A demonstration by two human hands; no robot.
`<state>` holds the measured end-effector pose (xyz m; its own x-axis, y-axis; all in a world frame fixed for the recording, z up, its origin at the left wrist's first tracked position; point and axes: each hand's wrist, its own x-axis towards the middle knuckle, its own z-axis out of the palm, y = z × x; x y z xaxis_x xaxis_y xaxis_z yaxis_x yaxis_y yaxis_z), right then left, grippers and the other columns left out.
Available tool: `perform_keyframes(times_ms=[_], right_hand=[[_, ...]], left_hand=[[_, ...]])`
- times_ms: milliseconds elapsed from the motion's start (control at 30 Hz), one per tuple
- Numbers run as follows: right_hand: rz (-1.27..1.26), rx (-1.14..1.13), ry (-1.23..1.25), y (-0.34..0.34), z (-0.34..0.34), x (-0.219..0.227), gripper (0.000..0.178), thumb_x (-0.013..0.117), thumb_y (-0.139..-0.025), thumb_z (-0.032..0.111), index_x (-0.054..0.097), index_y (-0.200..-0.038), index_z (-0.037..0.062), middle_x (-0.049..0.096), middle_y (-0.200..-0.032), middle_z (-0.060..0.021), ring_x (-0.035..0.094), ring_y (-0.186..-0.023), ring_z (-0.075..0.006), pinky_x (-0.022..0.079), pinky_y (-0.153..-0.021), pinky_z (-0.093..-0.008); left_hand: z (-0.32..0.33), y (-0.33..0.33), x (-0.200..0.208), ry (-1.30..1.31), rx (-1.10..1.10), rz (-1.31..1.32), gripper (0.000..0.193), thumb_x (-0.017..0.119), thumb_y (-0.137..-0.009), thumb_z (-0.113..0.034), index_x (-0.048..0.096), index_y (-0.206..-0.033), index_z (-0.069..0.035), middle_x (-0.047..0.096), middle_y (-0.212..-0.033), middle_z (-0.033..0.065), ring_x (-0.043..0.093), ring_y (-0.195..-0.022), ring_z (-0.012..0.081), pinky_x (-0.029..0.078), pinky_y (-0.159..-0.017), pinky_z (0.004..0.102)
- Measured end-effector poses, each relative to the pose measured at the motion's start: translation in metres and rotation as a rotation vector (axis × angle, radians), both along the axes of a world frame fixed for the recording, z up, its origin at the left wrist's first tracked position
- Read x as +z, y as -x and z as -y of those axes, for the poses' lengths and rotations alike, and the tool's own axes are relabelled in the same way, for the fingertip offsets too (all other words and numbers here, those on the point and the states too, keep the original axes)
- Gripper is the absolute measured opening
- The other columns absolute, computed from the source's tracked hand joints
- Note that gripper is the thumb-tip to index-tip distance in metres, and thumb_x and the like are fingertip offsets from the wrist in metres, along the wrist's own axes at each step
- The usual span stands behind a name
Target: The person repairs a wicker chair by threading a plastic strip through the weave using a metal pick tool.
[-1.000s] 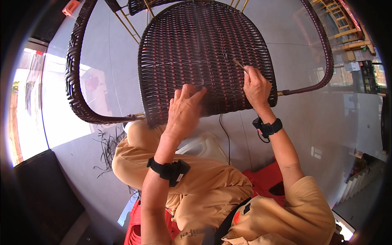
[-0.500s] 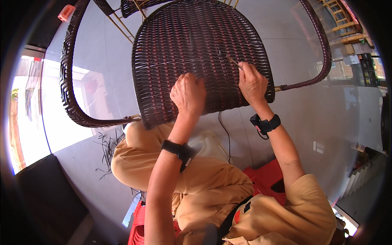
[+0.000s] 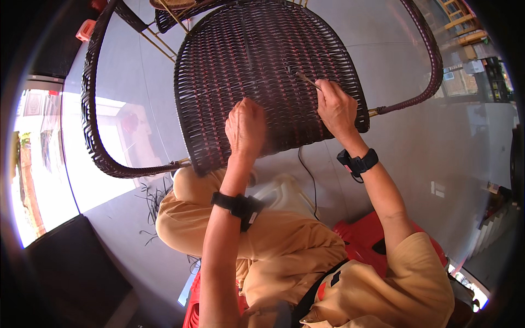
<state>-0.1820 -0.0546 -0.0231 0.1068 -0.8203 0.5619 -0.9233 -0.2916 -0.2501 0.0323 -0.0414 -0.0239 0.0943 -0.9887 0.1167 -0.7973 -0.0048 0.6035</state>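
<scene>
In front of me is a wicker chair seat (image 3: 219,82), woven from dark brown and reddish strands. My right hand (image 3: 337,109) is closed around a thin rod-like tool (image 3: 310,82), whose tip points left at the weave near a small loose bit of strand (image 3: 290,69). The tool's exact kind does not show. Low over the middle of the seat, my left hand (image 3: 245,127) is closed, its fingers curled in and partly blurred. Whatever it may pinch is hidden.
Curved woven armrests (image 3: 90,115) flank the seat on both sides. Cut dark strands (image 3: 156,202) lie on the floor at left. A black cable (image 3: 313,183) runs below the seat. I sit on a red plastic seat (image 3: 361,235). A ladder-like wooden frame (image 3: 456,22) stands far right.
The view has shifted slightly, and the chair appears a little turned. My right hand and its tool stay by the same part of the weave. My left hand remains closed over the seat.
</scene>
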Motion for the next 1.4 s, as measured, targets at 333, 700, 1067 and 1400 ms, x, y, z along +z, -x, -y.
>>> perform_keyframes(times_ms=[333,700,1067,1400], right_hand=[[0.009,0.014,-0.009,0.000,0.001,0.000,0.008,0.061,-0.085,0.010,0.061,-0.094,0.0087,0.064,-0.081,-0.0056,0.065,-0.062,-0.0254,0.052,-0.051,-0.0326],[0.001,-0.001,-0.025,0.001,0.003,-0.003,0.014,0.065,-0.082,0.008,0.063,-0.096,0.0069,0.067,-0.083,-0.0048,0.066,-0.067,-0.0254,0.052,-0.054,-0.0327],[-0.022,0.015,-0.005,0.000,0.003,-0.004,0.008,0.061,-0.085,0.009,0.062,-0.093,0.0079,0.065,-0.080,-0.0056,0.065,-0.062,-0.0256,0.051,-0.051,-0.0332],[-0.067,0.026,0.018,-0.002,0.005,0.000,0.007,0.061,-0.084,0.008,0.061,-0.092,0.0069,0.065,-0.080,-0.0063,0.065,-0.063,-0.0262,0.051,-0.052,-0.0347]], left_hand=[[-0.009,-0.020,0.018,-0.040,-0.017,-0.287,0.011,0.067,-0.077,-0.003,0.067,-0.088,-0.001,0.062,-0.082,0.0119,0.061,-0.069,0.0288,0.049,-0.065,0.0346],[-0.032,-0.022,0.031,-0.093,-0.260,-0.124,0.049,0.052,-0.080,0.012,0.061,-0.123,-0.009,0.050,-0.112,0.0137,0.058,-0.095,0.0311,0.047,-0.083,0.0383],[-0.035,-0.011,0.024,-0.008,-0.306,0.145,0.050,0.051,-0.079,0.009,0.058,-0.126,-0.007,0.050,-0.116,0.0133,0.053,-0.098,0.0309,0.044,-0.085,0.0396],[-0.040,-0.009,0.022,-0.028,-0.321,0.245,0.049,0.060,-0.079,-0.007,0.053,-0.128,-0.005,0.045,-0.131,0.0085,0.048,-0.106,0.0294,0.041,-0.087,0.0409]])
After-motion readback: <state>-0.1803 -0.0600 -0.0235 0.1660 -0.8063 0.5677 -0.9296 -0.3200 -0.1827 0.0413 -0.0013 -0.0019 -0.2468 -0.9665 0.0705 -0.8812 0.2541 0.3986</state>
